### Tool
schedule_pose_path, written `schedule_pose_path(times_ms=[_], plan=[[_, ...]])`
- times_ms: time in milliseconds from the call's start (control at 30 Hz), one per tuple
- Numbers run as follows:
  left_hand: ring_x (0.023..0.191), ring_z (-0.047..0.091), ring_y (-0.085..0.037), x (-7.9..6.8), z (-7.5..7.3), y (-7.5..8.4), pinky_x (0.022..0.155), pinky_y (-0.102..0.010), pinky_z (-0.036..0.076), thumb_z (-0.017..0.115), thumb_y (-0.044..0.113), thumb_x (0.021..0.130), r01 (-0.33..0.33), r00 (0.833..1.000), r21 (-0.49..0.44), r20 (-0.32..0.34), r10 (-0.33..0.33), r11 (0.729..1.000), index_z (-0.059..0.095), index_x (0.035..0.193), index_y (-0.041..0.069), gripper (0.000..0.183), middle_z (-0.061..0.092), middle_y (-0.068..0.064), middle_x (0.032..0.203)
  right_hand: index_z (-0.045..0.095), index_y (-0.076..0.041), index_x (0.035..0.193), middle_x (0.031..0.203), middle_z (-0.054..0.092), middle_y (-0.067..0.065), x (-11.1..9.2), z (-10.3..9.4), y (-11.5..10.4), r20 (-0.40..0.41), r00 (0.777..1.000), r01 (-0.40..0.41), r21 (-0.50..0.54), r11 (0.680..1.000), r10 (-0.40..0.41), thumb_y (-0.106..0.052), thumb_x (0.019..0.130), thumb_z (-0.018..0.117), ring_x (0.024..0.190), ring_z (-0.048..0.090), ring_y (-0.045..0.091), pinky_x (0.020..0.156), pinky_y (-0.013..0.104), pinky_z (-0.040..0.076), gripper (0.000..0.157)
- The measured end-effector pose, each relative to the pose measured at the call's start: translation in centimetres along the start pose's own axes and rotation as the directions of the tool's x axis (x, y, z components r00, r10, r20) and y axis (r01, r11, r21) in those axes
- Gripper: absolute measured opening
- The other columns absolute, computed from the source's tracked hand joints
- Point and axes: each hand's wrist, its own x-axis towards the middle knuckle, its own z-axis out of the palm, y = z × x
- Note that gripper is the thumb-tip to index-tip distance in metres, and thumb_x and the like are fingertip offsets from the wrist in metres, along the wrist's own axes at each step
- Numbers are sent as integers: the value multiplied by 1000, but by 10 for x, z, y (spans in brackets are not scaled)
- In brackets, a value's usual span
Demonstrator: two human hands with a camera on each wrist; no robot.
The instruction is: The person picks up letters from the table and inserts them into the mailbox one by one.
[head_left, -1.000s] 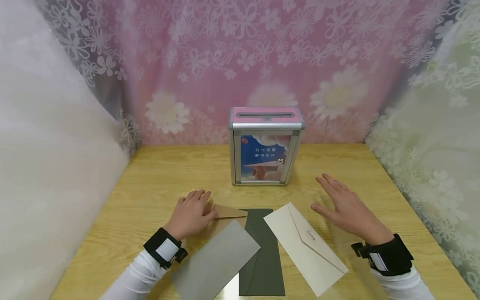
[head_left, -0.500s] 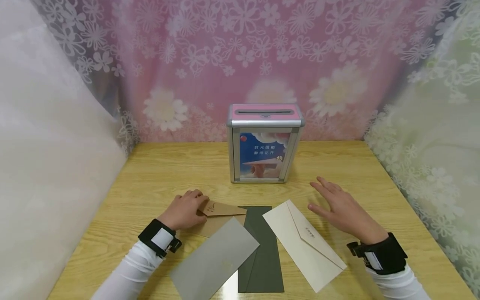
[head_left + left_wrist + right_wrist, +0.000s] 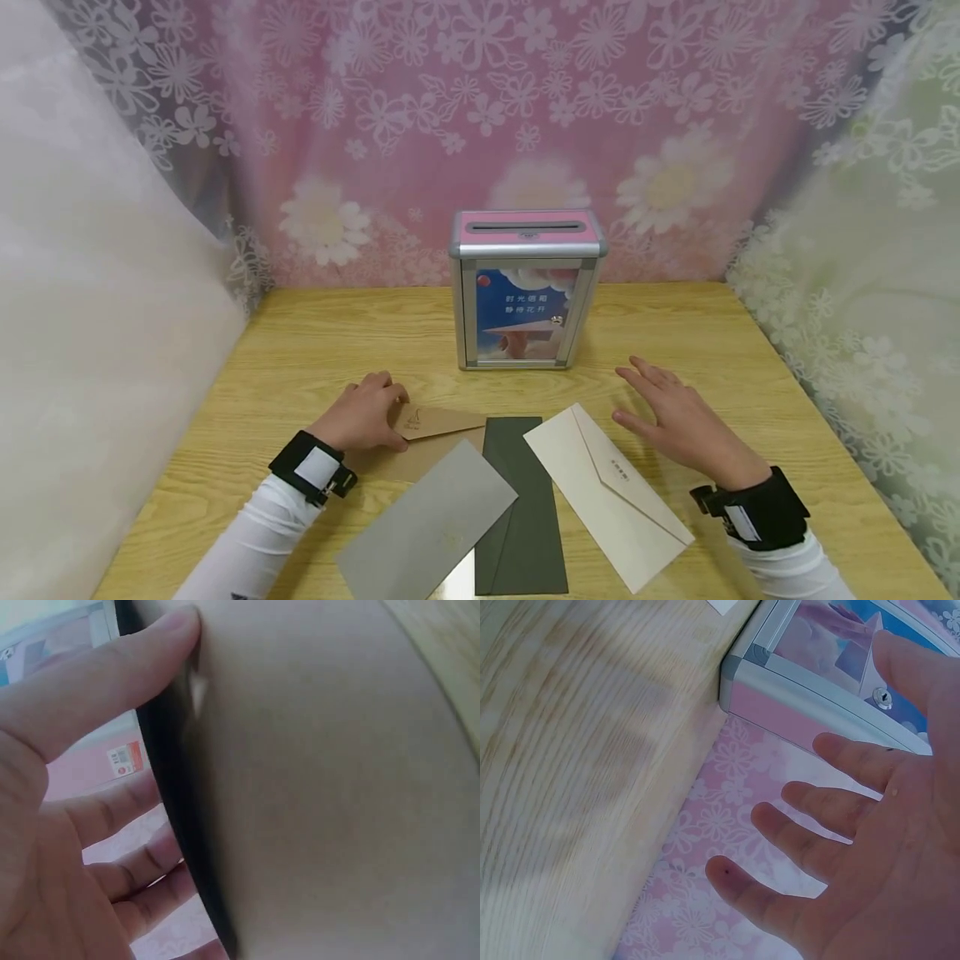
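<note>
Gripping the brown envelope [image 3: 442,422] by its left end with the left hand [image 3: 360,417], clamped between the thumb on one face and the other fingers reaching behind, judging by the left wrist view. Lying in front of the box [image 3: 528,312] and off to its left, at the far left of a loose group on the tabletop [image 3: 262,358]. Covered in part along the lower side by the gray envelope [image 3: 431,521]; either meeting or slightly lapping the dark envelope [image 3: 534,517] at the right end, cannot tell which. Cannot tell, either, how far raised at the held end.

Holding the right hand [image 3: 678,425] in the air with fingers apart, touching nothing, just beside the cream envelope [image 3: 609,517] and near the box.

Seems to be at the picking-up step: pinched, but not yet lifted clear of the group. Probably calls next for a firm pinch and a smooth draw out from under the gray envelope, without dragging it along.

Compared with a second ago, shifted farther left with the left hand, showing more of the brown flap and its printed mark. Little changed in the spread of the right hand or the lie of the box and other envelopes, beyond a slight drift of the whole head view.
</note>
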Motion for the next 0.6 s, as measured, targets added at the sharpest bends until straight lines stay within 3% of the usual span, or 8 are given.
schedule_pose_path(times_ms=[167, 400, 600], plan=[[88, 49, -17, -4, -8, -3, 84, -54, 40, 84, 49, 58, -7, 996, 14, -86, 8, 1000, 59, 105, 16, 63, 53, 2, 96, 36, -8, 146, 150, 26, 22, 1, -1, -2, -10, 1000, -7, -7, 1000, 7, -53, 91, 55, 129, 26, 44, 95, 70, 27, 73], [79, 52, -13, -12, -27, -2, 87, -52, 37, 85, 44, 60, 4, 982, -24, -187, -8, 1000, 54, 108, 14, 64, 61, 3, 89, 35, -8, 146, 150, 25, 22, 1, -4, -5, 0, 1000, -5, -9, 1000, 5, -53, 91, 55, 128, 26, 45, 94, 70, 27, 73], [90, 53, -18, -19, -36, -2, 86, -54, 37, 84, 39, 65, -6, 957, -15, -289, 2, 1000, 54, 113, 13, 63, 63, -4, 101, 36, -8, 145, 150, 25, 23, 3, -6, -8, -6, 1000, 3, -7, 1000, -3, -51, 91, 56, 128, 26, 45, 95, 70, 28, 72]])
